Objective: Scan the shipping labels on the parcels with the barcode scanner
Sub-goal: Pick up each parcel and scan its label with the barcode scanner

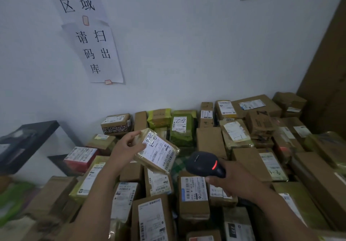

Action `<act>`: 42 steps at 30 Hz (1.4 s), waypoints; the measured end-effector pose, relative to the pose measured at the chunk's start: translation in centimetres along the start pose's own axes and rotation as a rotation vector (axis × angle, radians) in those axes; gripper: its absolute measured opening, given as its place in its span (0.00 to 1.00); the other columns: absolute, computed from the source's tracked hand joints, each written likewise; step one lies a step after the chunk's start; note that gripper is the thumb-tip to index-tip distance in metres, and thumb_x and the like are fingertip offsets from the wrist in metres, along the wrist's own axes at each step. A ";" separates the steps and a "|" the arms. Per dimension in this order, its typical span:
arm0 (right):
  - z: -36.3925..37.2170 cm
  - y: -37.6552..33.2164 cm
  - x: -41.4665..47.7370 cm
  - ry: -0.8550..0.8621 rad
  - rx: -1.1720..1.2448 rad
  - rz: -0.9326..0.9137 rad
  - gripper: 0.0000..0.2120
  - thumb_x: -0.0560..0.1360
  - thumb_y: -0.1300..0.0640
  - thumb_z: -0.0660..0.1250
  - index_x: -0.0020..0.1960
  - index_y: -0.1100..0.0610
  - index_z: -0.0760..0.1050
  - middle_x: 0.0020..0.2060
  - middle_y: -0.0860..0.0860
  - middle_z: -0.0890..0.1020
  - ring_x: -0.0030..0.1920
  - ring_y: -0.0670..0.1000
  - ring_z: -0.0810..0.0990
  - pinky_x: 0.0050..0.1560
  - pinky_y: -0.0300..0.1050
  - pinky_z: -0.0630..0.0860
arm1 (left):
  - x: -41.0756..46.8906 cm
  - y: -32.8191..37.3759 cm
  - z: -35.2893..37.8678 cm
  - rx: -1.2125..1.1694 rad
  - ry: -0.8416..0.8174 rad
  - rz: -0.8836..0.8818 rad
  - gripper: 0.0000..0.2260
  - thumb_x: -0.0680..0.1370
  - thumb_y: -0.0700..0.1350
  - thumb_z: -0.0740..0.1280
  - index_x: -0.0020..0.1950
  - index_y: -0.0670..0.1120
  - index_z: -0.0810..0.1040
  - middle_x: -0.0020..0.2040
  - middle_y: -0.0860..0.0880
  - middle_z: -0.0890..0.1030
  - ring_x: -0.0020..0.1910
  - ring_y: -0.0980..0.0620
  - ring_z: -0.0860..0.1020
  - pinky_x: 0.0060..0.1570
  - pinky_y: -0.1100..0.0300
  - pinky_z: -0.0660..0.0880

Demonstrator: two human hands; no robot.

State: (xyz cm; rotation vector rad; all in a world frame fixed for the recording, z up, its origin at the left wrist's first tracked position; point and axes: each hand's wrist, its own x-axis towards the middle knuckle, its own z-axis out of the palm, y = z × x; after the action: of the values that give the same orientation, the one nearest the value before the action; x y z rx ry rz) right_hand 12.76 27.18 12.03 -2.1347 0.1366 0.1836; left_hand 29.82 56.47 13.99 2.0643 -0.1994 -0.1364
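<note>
My left hand (125,147) grips a small tape-wrapped brown parcel (159,151) by its left edge and holds it tilted above the pile. Its white shipping label faces up, with barcodes and a handwritten number on it. My right hand (227,180) grips the handle of a black barcode scanner (203,163). The scanner's head points left toward the parcel, and a red light glows on its back. A short gap separates scanner and parcel.
Several cardboard and taped parcels (192,190) with white labels cover the surface below, up to the white wall. A green-wrapped parcel (181,128) lies at the back. A black shelf (28,137) stands at left. Paper signs (97,53) hang on the wall.
</note>
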 end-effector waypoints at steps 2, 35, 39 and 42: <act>0.0 -0.1 -0.1 -0.022 -0.032 -0.016 0.10 0.74 0.48 0.74 0.49 0.41 0.73 0.33 0.36 0.83 0.25 0.41 0.79 0.26 0.33 0.72 | -0.1 0.0 -0.2 0.014 0.001 0.000 0.20 0.75 0.45 0.73 0.62 0.64 0.75 0.59 0.53 0.78 0.42 0.65 0.81 0.30 0.72 0.74; -4.1 -0.7 6.8 0.349 0.207 0.053 0.18 0.78 0.47 0.67 0.39 0.61 0.77 0.20 0.51 0.78 0.18 0.46 0.73 0.21 0.33 0.70 | 1.7 -1.9 7.9 -0.095 0.054 -0.134 0.42 0.71 0.47 0.76 0.79 0.54 0.57 0.72 0.48 0.69 0.64 0.51 0.72 0.62 0.48 0.74; -5.3 -0.3 9.6 0.337 0.239 0.077 0.22 0.78 0.43 0.66 0.38 0.62 0.77 0.21 0.53 0.79 0.18 0.48 0.74 0.23 0.35 0.72 | 3.6 -1.6 10.1 0.057 0.089 -0.131 0.41 0.69 0.49 0.77 0.77 0.49 0.61 0.70 0.47 0.68 0.61 0.54 0.67 0.58 0.54 0.69; -4.2 1.4 11.1 0.342 0.350 0.148 0.19 0.76 0.43 0.68 0.40 0.59 0.78 0.25 0.51 0.82 0.21 0.47 0.78 0.23 0.34 0.73 | 4.3 -1.6 11.7 0.014 0.040 -0.148 0.42 0.69 0.49 0.77 0.78 0.50 0.59 0.70 0.49 0.66 0.62 0.54 0.66 0.51 0.62 0.71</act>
State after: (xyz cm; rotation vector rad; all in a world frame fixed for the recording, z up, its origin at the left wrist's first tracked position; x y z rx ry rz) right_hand 23.74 22.55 11.07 -1.7900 0.4913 -0.1159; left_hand 32.01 46.33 6.96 2.0936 -0.0235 -0.1846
